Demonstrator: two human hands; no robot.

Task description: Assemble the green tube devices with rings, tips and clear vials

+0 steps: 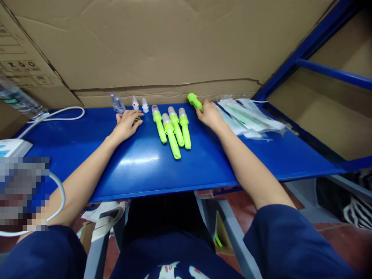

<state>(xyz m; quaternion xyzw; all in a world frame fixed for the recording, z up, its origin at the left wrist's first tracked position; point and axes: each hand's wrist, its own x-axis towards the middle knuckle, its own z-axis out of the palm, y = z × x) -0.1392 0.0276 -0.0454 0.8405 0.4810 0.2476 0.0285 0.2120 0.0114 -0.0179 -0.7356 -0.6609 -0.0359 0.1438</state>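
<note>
Where under right fingers (206, 104), handle (198, 104) hidden

Workshop: blue bench (203, 170), cardboard wall (162, 46)

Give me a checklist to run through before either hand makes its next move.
1. Right hand has a firm-looking hold on a green stick: ok, fingers wrap its handle.
2. That stick has a clear top: not ok, none shows on its head.
3. Left hand has pinched a yellow ring: cannot tell; the ring shows between thumb and fingers.
4. The four sticks between the hands all have clear tops: ok.
5. Both white-based pieces stand upright: ok.
6. Bags are out from under the four sticks: ok, they lie beyond the right hand.
</note>
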